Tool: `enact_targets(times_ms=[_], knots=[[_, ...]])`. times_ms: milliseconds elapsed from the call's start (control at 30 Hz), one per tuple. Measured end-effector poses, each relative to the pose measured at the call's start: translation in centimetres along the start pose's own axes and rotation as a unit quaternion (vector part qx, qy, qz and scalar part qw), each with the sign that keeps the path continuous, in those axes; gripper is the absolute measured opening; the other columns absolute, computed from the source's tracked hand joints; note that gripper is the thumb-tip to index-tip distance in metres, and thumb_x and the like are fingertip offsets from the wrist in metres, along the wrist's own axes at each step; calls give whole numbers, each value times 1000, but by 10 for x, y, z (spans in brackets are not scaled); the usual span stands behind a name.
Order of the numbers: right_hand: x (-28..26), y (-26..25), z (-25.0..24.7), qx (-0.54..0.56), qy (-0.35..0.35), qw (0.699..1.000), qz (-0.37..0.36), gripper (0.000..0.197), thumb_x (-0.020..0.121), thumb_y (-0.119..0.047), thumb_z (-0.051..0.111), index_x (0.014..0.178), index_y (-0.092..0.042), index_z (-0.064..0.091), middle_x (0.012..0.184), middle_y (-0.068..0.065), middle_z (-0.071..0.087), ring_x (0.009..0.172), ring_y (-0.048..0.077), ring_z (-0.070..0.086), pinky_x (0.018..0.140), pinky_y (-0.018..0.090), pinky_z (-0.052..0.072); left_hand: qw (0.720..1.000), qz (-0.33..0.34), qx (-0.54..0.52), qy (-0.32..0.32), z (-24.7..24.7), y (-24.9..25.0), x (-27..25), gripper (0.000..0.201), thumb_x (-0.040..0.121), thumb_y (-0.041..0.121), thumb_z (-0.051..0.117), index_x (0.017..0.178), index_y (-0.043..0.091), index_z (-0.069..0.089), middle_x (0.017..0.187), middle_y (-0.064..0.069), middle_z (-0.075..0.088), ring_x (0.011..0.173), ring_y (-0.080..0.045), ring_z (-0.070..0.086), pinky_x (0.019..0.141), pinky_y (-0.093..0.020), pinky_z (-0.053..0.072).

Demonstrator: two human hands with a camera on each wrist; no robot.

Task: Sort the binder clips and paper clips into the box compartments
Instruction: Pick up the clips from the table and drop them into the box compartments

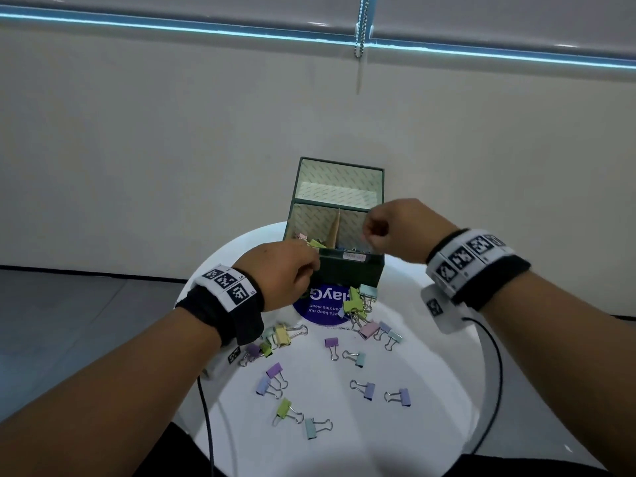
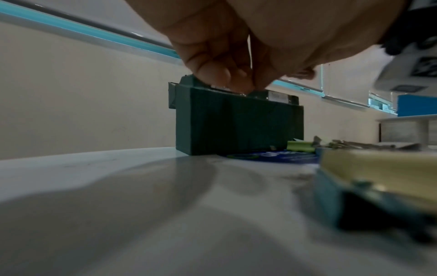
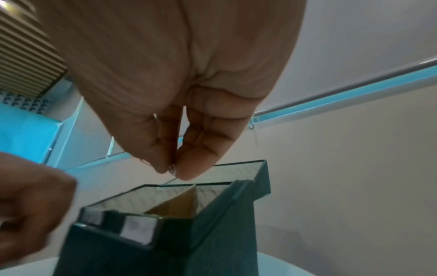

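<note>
A dark green box [image 1: 351,273] with a tan divider [image 1: 335,228] stands on a round white table [image 1: 430,390]. Pastel binder clips [image 1: 309,241] lie in its front left compartment. My right hand [image 1: 370,241] hovers over the front right compartment and pinches a small metal paper clip [image 3: 172,169] between thumb and forefinger. My left hand [image 1: 311,266] is at the box's front left rim [image 2: 212,93] with its fingers bunched; what they hold is hidden. Several loose binder clips [image 1: 332,344] are scattered in front of the box, and more are heaped [image 1: 354,302] against it.
A blue round sticker [image 1: 323,308] lies under the box front. Black cables [image 1: 495,373] hang off both wrists past the table rim. The box's rear compartment [image 1: 339,187] backs onto a plain wall. A yellow binder clip [image 2: 378,168] lies close under my left wrist.
</note>
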State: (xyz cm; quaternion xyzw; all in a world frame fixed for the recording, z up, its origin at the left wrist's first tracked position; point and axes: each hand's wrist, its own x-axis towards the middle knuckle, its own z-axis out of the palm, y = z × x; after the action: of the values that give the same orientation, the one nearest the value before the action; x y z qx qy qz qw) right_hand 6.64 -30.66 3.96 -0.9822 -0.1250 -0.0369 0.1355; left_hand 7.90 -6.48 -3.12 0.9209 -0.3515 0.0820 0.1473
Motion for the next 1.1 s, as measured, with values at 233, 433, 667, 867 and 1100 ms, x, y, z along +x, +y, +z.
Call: enact_targets(times_ms=[233,433,667,867,1100], knots=[[4,3,11,-50,45,998,-9,20,92,-13,59,102,-23,73,97,-3,72,89,17,67,83,32,57,988,24,20,-149,4,10,-18,26,96,47,53,113,34,67,102,15,56,92,-6,55,75,-21,45],[-64,21,43,-108,-147,983,-6,9,89,-30,58,82,-28,63,80,-11,64,76,11,61,72,27,55,983,-28,16,-182,-12,-8,-30,32,94,55,51,115,36,67,101,19,59,88,-1,56,82,-25,49],[-82,35,69,-45,-187,980,55,26,81,-50,73,83,-29,57,84,-9,64,80,12,59,74,30,50,963,-81,28,-254,-7,-14,-42,40,83,65,62,107,34,68,97,14,60,88,-8,58,84,-30,50],[-83,32,69,-13,-161,985,62,19,77,-23,65,73,-22,47,74,-7,60,72,18,55,65,30,47,945,-131,-132,-270,-7,-2,-43,14,86,36,73,90,26,64,77,9,74,62,-4,69,81,-31,55],[-86,35,57,95,-133,984,73,23,82,0,44,71,-19,37,70,6,54,66,19,52,61,32,40,937,-183,-267,-128,-21,-18,-41,11,87,18,73,90,20,62,76,1,73,70,-14,67,68,-32,53]])
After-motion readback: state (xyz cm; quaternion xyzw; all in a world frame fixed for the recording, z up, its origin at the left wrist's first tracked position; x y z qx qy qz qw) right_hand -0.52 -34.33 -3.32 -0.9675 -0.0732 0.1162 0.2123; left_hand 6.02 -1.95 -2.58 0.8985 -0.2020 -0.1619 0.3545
